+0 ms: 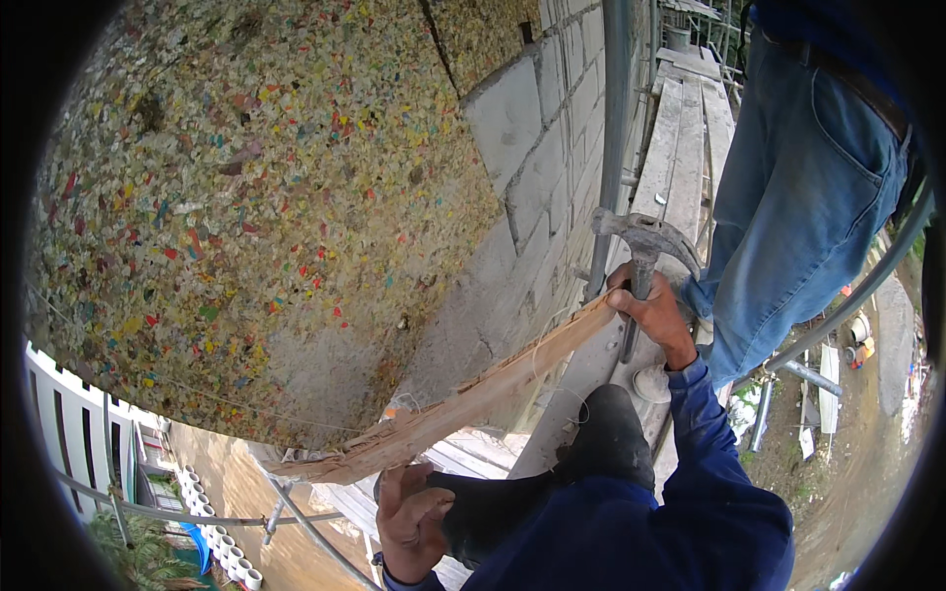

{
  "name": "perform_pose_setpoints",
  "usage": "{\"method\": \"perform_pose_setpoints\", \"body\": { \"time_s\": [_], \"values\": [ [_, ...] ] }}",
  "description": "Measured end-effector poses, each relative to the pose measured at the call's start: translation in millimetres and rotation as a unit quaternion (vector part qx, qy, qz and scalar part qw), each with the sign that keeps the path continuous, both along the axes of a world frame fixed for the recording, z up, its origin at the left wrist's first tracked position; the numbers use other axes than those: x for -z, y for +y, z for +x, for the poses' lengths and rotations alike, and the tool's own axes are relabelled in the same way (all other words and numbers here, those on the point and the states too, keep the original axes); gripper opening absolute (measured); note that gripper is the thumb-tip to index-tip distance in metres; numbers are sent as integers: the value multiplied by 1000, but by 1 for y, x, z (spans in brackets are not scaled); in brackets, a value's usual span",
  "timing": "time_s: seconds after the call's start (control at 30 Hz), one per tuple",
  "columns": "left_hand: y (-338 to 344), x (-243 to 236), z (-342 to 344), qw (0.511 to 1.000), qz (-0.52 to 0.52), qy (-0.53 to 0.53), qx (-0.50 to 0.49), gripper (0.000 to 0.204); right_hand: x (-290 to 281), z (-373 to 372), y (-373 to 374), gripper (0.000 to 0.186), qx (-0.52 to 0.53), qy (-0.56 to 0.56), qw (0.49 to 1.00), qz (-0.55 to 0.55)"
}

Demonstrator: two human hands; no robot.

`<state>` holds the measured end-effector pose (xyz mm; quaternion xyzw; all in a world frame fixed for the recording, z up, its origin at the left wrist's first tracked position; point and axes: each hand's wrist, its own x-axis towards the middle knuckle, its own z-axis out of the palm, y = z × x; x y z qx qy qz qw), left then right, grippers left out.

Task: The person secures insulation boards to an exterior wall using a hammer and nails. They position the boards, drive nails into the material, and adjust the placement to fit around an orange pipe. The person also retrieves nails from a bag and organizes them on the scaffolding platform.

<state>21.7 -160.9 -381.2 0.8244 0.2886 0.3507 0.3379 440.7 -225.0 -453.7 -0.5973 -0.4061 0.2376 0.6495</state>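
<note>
A long, rough wooden strip [493, 389] slants from lower left up to the right, across the lower edge of a large speckled board. My right hand [655, 317] is closed round the handle of a claw hammer [645, 234], its head pointing up. The same hand's fingers also pinch the strip's upper end. Just under the lower part of the strip is my left hand [409, 517], palm turned up, with fingers and thumb apart. Its fingertips come up to the wood; whether they bear its weight I cannot tell. A thin pale string loops round the strip.
The multicoloured pressed board [266, 197] leans against a grey block wall [507, 118]. Scaffold planks [670, 148] run away at the right, where another person in jeans [803, 187] stands close by. Metal scaffold tubes [857, 295] edge the platform. Far below lie ground and white cylinders [222, 542].
</note>
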Motion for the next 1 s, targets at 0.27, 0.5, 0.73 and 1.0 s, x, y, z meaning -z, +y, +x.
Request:
{"method": "perform_pose_setpoints", "body": {
  "time_s": [0.27,0.5,0.73,1.0],
  "values": [
    [-11,-46,66,966,228,40,113,23,-66,49,-3,33,-35,-165,985,-40],
    [12,-2,130,947,269,168,59,19,-130,65,11,43,-144,-346,925,57],
    [60,23,163,973,223,-39,-44,12,-132,23,33,43,193,-292,911,217],
    [140,-76,289,945,182,-249,-106,10,-48,-7,101,43,34,62,981,183]
  ]
}}
